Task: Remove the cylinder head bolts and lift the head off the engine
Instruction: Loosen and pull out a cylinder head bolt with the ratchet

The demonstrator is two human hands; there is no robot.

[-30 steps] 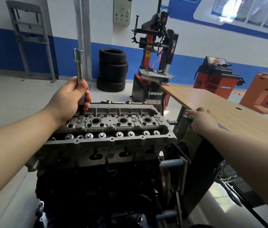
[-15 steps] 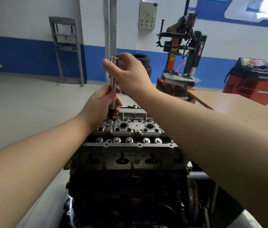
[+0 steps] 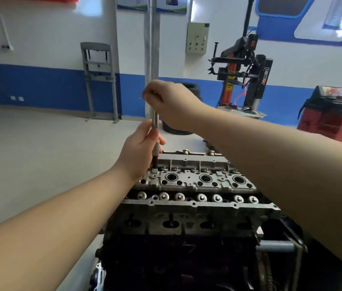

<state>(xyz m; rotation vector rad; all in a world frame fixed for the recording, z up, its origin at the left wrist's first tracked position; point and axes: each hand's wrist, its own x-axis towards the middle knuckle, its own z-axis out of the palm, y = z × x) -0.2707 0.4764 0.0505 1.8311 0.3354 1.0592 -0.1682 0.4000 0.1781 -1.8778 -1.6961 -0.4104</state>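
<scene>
Both hands on the tool here. The left hand [image 3: 139, 153] grips the lower shaft of the extension [image 3: 155, 131], fingers wrapped round it, steadying it upright over the head [image 3: 191, 182]. The right hand [image 3: 167, 102] is curled over the top end at twelve o'clock from the left, pinching it. The tip sits in a bolt hole at the head's ten o'clock corner, and the head sits on the engine [image 3: 178, 259] dead centre. The bolt itself is hidden. The risk, I'd say: if the shaft tilts, the bit could ride out and round the bolt, or the hands could slip onto the casting's edges.
</scene>
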